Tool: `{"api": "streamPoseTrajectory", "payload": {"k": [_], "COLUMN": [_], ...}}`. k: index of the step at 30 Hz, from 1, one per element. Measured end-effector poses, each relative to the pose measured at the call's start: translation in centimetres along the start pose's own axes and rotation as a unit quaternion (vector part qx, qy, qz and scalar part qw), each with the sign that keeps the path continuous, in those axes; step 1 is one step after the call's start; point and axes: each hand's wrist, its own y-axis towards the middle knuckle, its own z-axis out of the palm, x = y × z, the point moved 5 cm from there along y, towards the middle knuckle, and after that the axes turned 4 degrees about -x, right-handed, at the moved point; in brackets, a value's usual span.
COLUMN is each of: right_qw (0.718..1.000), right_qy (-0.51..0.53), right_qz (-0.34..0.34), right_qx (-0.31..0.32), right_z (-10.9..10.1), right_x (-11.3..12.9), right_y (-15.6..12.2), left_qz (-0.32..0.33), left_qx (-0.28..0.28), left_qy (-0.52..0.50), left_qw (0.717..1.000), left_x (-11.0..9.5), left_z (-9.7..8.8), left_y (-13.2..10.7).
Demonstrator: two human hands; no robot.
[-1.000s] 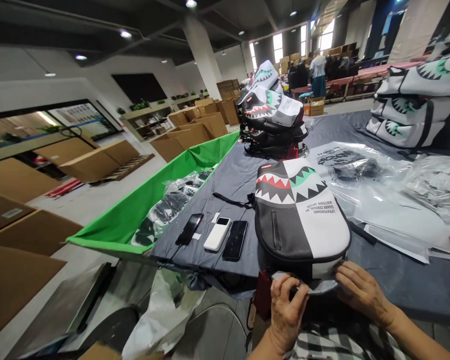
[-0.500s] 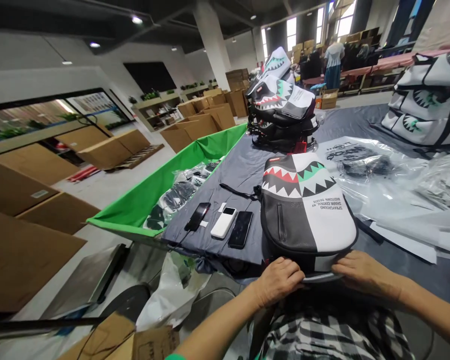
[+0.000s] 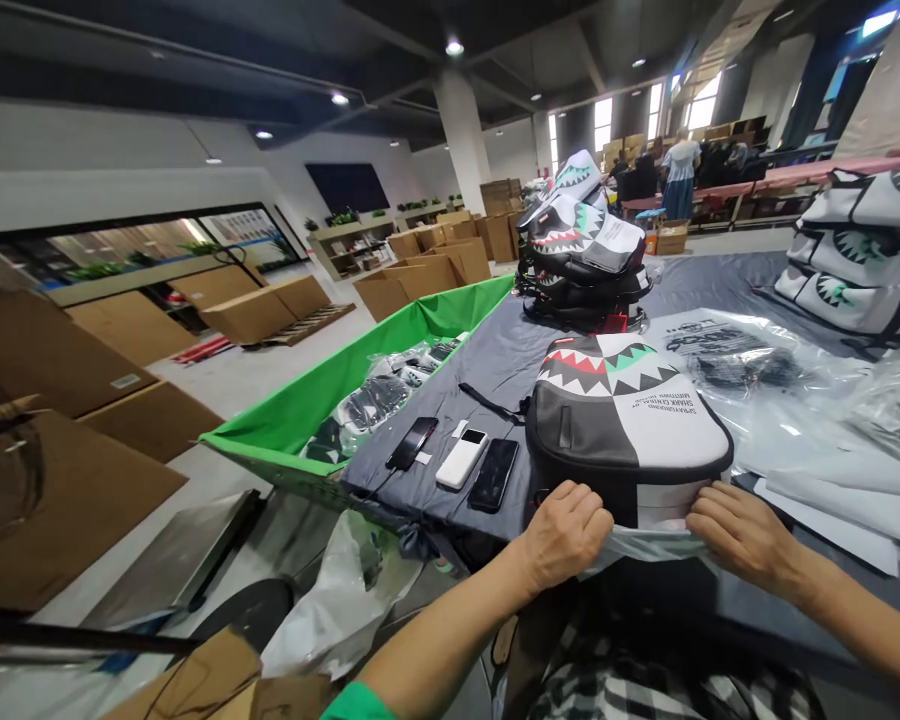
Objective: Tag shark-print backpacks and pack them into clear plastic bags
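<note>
A black-and-white backpack (image 3: 630, 420) with a shark-mouth print lies flat at the near edge of the grey-covered table (image 3: 495, 350). My left hand (image 3: 566, 535) is closed in a fist at the bag's near left corner, gripping the edge of a clear plastic bag (image 3: 649, 543). My right hand (image 3: 742, 535) pinches the same plastic edge at the bag's near right corner. The film stretches between both hands under the backpack's bottom end.
Two dark phones (image 3: 493, 474) and a white power bank (image 3: 462, 458) lie left of the backpack. A green bin (image 3: 300, 410) holds bagged items. Stacked shark backpacks (image 3: 581, 250) stand behind, more (image 3: 862, 250) at far right. Plastic bags (image 3: 795, 400) cover the right side. Cardboard boxes (image 3: 255, 310) fill the floor.
The camera view shifted and rose a little. My left hand turned from an upright pinch into a fist lying over the plastic edge, and the plastic bag's edge now shows stretched between both hands.
</note>
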Motion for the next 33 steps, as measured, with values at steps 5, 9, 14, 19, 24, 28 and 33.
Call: {"api": "streamPoseTrajectory", "payload": {"k": [5, 9, 14, 19, 24, 28, 33], "right_qw": [0.994, 0.997, 0.999, 0.998, 0.998, 0.999, 0.994], "right_qy": [0.003, 0.043, 0.041, 0.025, 0.051, 0.037, -0.051], "right_qz": [0.100, 0.063, 0.022, 0.030, 0.015, 0.007, 0.067], "right_qx": [-0.047, 0.017, -0.028, -0.047, 0.037, 0.005, -0.069], "right_z": [0.5, 0.7, 0.0, 0.8, 1.5, 0.9, 1.5], "right_x": [1.5, 2.2, 0.8, 1.7, 3.2, 2.5, 2.4], "right_y": [0.9, 1.2, 0.0, -0.3, -1.1, -2.1, -3.3], "left_qz": [-0.082, -0.099, -0.006, 0.094, 0.109, 0.023, -0.023], "left_qx": [-0.127, -0.119, 0.066, 0.091, 0.000, -0.099, -0.042], "left_qy": [-0.002, 0.030, -0.039, -0.065, -0.051, -0.018, -0.054], "left_qw": [0.989, 0.988, 0.997, 0.989, 0.993, 0.995, 0.997], "left_x": [0.8, 0.4, -1.1, -0.1, 0.3, -1.5, -3.6], "left_z": [-0.4, -0.2, 0.3, -0.7, 0.8, 2.6, 2.9], "left_y": [-0.5, -1.4, -2.0, -2.7, -4.2, -4.9, -5.1]}}
